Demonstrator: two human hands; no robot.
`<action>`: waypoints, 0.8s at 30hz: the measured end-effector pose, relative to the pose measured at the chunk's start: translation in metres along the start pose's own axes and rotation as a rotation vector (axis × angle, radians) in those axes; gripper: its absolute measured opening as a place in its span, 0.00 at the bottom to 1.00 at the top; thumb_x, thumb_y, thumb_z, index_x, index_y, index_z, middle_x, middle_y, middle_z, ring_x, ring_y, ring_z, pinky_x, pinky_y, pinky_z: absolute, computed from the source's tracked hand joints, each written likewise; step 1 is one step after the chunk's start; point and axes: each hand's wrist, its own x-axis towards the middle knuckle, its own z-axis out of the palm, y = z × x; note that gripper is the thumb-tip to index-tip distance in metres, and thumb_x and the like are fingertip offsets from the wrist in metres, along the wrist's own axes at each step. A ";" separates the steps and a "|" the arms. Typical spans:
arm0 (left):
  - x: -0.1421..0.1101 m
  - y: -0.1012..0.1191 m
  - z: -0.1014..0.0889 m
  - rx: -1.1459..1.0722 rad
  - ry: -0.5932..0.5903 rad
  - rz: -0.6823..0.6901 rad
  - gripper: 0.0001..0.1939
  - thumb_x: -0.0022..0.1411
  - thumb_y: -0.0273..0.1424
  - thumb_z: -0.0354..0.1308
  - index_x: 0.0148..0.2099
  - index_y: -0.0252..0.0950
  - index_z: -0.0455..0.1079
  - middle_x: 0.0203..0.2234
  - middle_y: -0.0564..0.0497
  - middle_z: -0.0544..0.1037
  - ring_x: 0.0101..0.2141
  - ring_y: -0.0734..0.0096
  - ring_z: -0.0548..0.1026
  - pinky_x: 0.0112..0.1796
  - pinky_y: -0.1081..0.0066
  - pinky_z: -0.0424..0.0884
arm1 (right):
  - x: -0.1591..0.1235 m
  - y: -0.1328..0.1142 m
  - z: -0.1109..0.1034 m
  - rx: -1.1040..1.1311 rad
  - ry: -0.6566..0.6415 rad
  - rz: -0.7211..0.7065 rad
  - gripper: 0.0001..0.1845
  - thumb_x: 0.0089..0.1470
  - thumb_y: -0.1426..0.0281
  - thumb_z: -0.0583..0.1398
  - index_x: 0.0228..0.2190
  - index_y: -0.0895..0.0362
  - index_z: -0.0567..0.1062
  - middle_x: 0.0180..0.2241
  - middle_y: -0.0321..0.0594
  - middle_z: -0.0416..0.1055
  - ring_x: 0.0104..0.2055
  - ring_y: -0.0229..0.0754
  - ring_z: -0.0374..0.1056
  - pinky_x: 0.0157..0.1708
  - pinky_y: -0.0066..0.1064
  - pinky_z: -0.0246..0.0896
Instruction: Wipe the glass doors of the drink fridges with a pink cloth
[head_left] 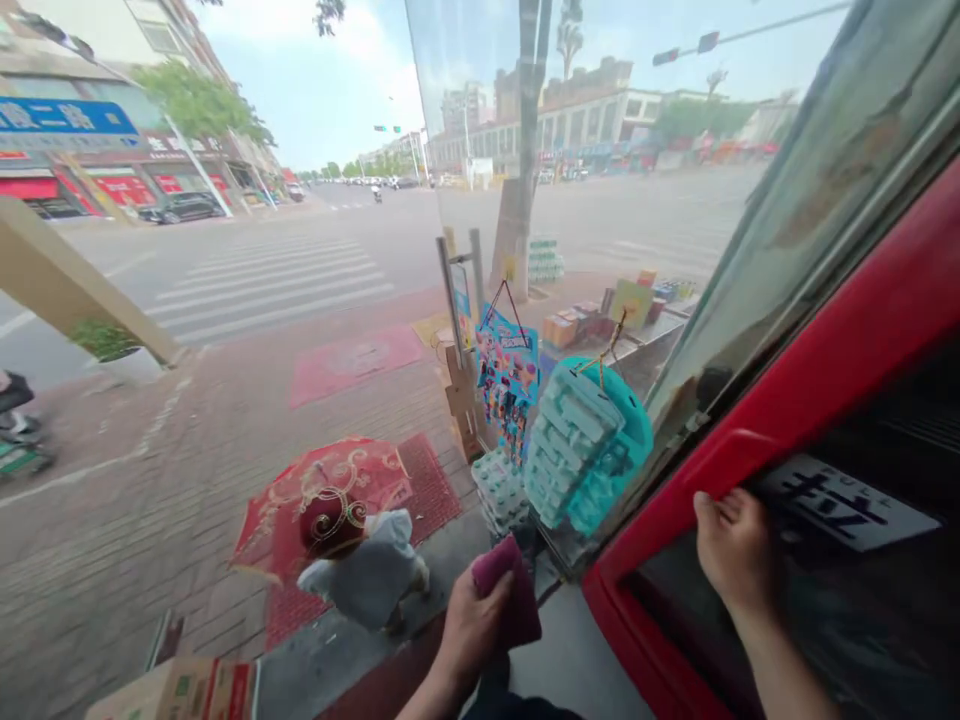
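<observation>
My left hand [471, 622] is closed around a folded purple-maroon cloth [519, 610], held low in front of my body. Over on the right, my right hand [739, 555] has its fingers curled at the inner edge of a red door frame [675, 500]. A white label with large dark characters [847, 505] is on the dark panel beside that hand. Just past the frame, a stack of pale green egg-carton-like packs [566, 445] hangs in front of a turquoise basin [637, 410].
A figure in white [367, 580] is by a red umbrella with gold scrolls [270, 510], on a red mat [431, 475]. A cardboard box [172, 692] sits at lower left. Blue hanging packets [508, 355] and a clear glass pane [637, 200] are ahead; a street lies beyond.
</observation>
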 end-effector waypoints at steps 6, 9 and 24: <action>0.009 0.001 -0.039 0.086 0.019 -0.003 0.27 0.53 0.53 0.76 0.40 0.34 0.79 0.32 0.50 0.81 0.35 0.65 0.75 0.40 0.68 0.72 | 0.026 0.005 -0.002 -0.573 0.078 0.042 0.20 0.57 0.48 0.58 0.31 0.51 0.76 0.28 0.56 0.75 0.38 0.68 0.75 0.44 0.59 0.68; 0.015 0.002 -0.048 0.144 -0.035 -0.016 0.23 0.57 0.50 0.74 0.41 0.35 0.78 0.32 0.50 0.81 0.35 0.64 0.75 0.41 0.67 0.72 | 0.028 0.007 0.001 -0.664 0.090 0.061 0.23 0.61 0.53 0.55 0.37 0.57 0.81 0.32 0.64 0.77 0.41 0.70 0.75 0.43 0.57 0.63; 0.017 0.014 -0.037 0.397 -0.356 -0.054 0.12 0.57 0.35 0.70 0.42 0.36 0.80 0.32 0.52 0.81 0.34 0.66 0.73 0.39 0.69 0.67 | 0.015 -0.005 0.002 -0.749 0.070 0.091 0.32 0.68 0.58 0.52 0.52 0.71 0.83 0.44 0.78 0.77 0.44 0.66 0.74 0.41 0.51 0.52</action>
